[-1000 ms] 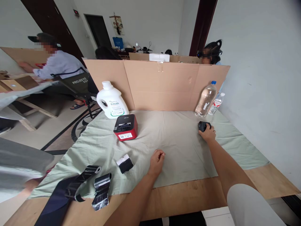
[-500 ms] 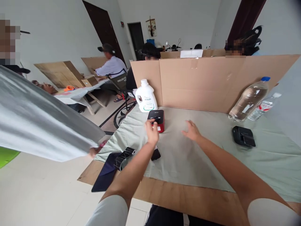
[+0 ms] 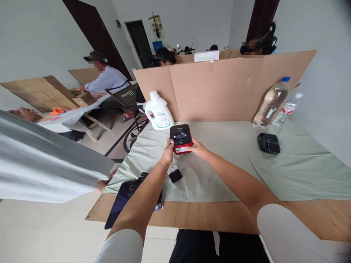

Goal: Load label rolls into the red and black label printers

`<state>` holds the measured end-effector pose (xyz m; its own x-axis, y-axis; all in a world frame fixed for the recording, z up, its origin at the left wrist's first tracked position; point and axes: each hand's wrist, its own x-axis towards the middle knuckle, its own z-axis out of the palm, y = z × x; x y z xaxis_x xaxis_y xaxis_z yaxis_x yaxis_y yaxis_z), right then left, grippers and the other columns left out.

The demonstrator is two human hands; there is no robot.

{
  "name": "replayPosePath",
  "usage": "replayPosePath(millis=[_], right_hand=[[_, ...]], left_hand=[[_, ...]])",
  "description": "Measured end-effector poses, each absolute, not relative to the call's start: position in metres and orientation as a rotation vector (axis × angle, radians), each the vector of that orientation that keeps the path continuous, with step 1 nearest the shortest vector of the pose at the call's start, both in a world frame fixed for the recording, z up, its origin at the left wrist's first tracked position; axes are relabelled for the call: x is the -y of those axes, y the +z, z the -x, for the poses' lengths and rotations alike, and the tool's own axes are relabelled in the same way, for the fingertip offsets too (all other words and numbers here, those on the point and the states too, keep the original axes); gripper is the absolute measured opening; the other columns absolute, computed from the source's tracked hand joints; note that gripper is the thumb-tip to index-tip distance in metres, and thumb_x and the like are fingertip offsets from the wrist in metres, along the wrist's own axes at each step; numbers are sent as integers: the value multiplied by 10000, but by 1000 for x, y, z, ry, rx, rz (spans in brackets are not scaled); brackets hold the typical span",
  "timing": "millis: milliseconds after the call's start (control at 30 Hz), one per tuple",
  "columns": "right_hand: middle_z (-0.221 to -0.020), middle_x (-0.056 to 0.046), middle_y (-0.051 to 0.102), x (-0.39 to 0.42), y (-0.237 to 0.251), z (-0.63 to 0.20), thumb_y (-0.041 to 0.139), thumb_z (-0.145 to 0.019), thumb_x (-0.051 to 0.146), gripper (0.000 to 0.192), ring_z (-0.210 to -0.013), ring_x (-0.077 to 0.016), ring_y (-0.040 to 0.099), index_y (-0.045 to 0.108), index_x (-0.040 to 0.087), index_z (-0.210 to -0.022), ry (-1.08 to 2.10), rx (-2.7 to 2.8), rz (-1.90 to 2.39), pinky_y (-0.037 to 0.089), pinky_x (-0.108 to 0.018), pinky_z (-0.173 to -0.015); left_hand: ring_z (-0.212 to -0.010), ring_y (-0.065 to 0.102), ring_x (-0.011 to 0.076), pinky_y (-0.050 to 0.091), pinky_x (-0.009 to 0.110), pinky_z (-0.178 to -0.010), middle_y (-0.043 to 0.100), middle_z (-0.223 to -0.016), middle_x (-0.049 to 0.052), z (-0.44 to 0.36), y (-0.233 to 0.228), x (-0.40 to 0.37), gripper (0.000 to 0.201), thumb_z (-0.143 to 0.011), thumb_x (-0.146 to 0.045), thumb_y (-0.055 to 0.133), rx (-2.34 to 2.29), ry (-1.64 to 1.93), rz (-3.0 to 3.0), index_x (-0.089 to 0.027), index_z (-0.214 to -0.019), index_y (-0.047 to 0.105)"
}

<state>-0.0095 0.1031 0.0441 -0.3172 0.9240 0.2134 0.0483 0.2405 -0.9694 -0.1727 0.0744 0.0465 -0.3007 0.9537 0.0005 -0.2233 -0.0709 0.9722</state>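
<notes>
In the head view the small red-and-black boxy plastic printer point(image 3: 180, 139) sits on the green cloth-covered bench point(image 3: 219, 171), clasped between the left hand point(image 3: 168, 155) and right hand point(image 3: 197, 147); it looks rigid, smooth and light, best gripped by its flat sides. Half a second ago only the left hand touched it while the right hovered open.

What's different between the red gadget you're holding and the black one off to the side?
The red-and-black device has red sides and a black top; the black device is black all over. The red one is gripped between the left hand and the right hand; the black one lies untouched near the water bottles. The red one looks taller, the black one flatter. Both are small, boxy, and sit on the pale cloth.
</notes>
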Motion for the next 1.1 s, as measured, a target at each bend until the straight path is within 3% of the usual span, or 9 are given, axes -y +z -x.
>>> replayPosePath(millis=[133, 300, 533, 767, 867, 967, 1100], right_hand=[[-1264, 15, 597, -59, 59, -74, 671, -741, 283, 713, -1141, -224, 571, 404, 333, -1400, 1424, 1619, 840, 452, -414, -999], [-1367, -7, 524, 8, 62, -150, 669, -758, 360, 744, -1245, -258, 495, 357, 326, -1432, 1375, 1563, 964, 426, -449, -1033], [-1413, -57, 481, 52, 30, -183, 683, -739, 413, 759, -1238, -266, 506, 374, 293, -1422, 1302, 1452, 1087, 443, -477, -1025], [-1394, -97, 480, 54, 10, -180, 660, -749, 496, 744, -1201, -273, 521, 381, 275, -1402, 1094, 1466, 1202, 494, -484, -948], [-1438, -93, 424, 45, 14, -176, 617, -768, 555, 700, -1275, -286, 442, 416, 277, -1378, 888, 1422, 1304, 445, -510, -990], [-1407, -58, 470, 34, 22, -167, 490, -847, 575, 509, -1372, -269, 318, 547, 291, -1267, 740, 1443, 1290, 341, -512, -1078], [-1222, -67, 613, 25, 23, -151, 369, -914, 525, 435, -1359, -264, 345, 705, 250, -897, 644, 1464, 1245, 270, -507, -1105]], left_hand=[[-1404, 292, 178, 227, 335, -1167, 381, -1494, -32, 111, 51, -30, 629, -893, -453, 526, -1082, 1503, -995, -318, -1461, 291], [-1427, 235, 191, 196, 345, -1177, 285, -1538, -33, 41, 51, 19, 713, -897, -482, 509, -1055, 1320, -922, -328, -1501, 164], [-1440, 190, 200, 178, 378, -1179, 215, -1564, -5, 8, 33, 46, 751, -896, -496, 504, -1063, 1139, -912, -313, -1511, 112], [-1443, 180, 202, 167, 356, -1184, 186, -1573, 5, 5, 20, 50, 749, -889, -505, 509, -1073, 1201, -977, -277, -1509, 157], [-1436, 207, 220, 190, 372, -1178, 223, -1564, 11, 4, 15, 50, 745, -880, -504, 523, -1067, 1227, -967, -283, -1504, 179], [-1432, 219, 223, 187, 381, -1176, 244, -1557, 8, 4, 14, 47, 721, -873, -457, 545, -1091, 1242, -941, -286, -1493, 220], [-1432, 212, 232, 182, 399, -1170, 262, -1551, -5, 14, 24, 33, 636, -874, -398, 522, -1135, 1263, -978, -297, -1463, 305]])
